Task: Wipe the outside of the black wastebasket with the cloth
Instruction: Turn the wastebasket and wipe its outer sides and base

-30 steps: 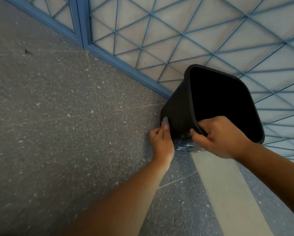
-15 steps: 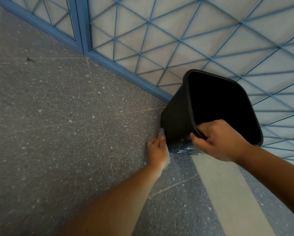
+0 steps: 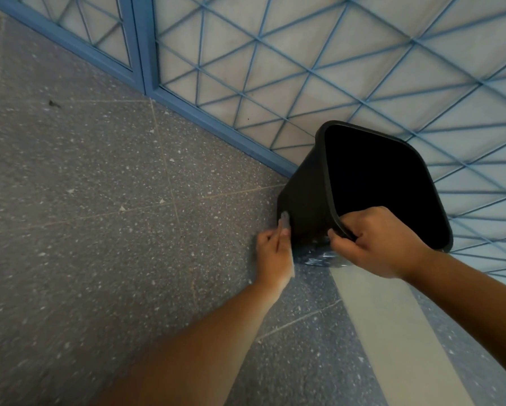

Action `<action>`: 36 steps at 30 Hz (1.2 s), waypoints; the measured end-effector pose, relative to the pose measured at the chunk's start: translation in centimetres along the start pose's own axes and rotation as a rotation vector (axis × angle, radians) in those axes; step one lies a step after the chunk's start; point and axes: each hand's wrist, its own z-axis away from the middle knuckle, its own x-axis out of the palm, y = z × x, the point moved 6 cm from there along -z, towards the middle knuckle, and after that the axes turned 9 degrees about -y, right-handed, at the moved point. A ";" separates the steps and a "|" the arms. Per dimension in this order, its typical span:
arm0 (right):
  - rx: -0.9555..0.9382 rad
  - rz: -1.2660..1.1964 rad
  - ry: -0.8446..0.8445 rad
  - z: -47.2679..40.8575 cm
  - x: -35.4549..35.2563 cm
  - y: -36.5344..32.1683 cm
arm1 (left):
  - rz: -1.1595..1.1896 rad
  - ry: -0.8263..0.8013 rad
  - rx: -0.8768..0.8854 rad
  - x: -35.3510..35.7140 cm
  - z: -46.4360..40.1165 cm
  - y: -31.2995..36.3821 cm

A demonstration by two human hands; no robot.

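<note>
The black wastebasket (image 3: 306, 200) is tilted toward me on the floor, its dark opening facing up and right. My right hand (image 3: 374, 241) grips its near rim. My left hand (image 3: 273, 256) presses a pale grey cloth (image 3: 284, 222) flat against the basket's left outer wall, low down; most of the cloth is hidden under the palm and fingers. A shiny wet-looking patch shows on the wall by the basket's base (image 3: 319, 257).
Speckled grey floor tiles (image 3: 114, 200) spread out to the left. A pale strip (image 3: 392, 332) runs across the floor below the basket. Right behind the basket stands a blue-framed partition with a blue wire lattice (image 3: 275, 68).
My left hand with the cloth slid down the basket's left wall and then slightly back up. The right hand kept its grip on the rim.
</note>
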 end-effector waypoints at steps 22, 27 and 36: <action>-0.009 0.015 0.025 -0.2 -0.3 -0.2 | 0.010 0.016 0.126 0.1 -1.3 3.7; 0.024 0.007 0.006 -0.1 -0.1 0.1 | 0.018 0.007 0.173 0.5 0.2 2.4; 0.036 0.007 0.007 0.0 -0.2 0.1 | 0.045 0.020 0.051 0.3 0.8 0.7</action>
